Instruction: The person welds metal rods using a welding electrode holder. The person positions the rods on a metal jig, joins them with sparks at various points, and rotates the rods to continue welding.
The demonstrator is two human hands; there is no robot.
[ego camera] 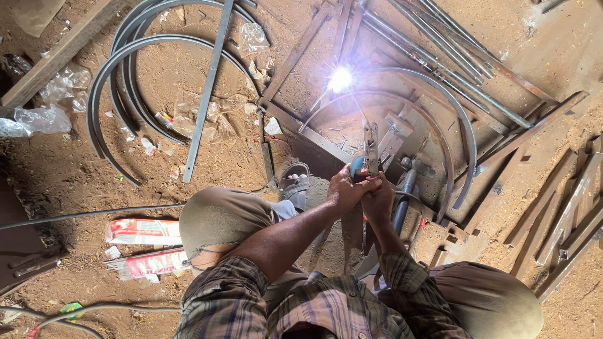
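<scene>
A: Hands first — what's each doing?

B: Left hand [342, 188] and right hand [379, 199] are pressed together, both clamped on the electrode holder [367, 160], blue grip, metal jaw pointing up and away from the body.

A: Where's the holder sit?

B: Centre frame, just past the knees, over the dirt floor [188, 81]. A thin welding rod [355, 107] runs from it up to a bright arc flash [340, 79].

A: Flash lands on what?

B: On a curved steel strip [461, 125] lying inside a flat steel frame [295, 53] on the floor. Exact joint is washed out by glare — cannot tell.

A: Around it?

B: Hammer [405, 182] just right of the hands, head up. Bundle of steel rods [452, 56] angled across the upper right. More bent steel hoops [119, 81] upper left, a straight flat bar [207, 88] lying across them. Two red-and-white electrode packets [144, 245] lower left beside the knee, a cable [88, 215] near them. Sandalled foot [294, 187] just left of the hands. Plastic scraps [38, 119] far left.
</scene>
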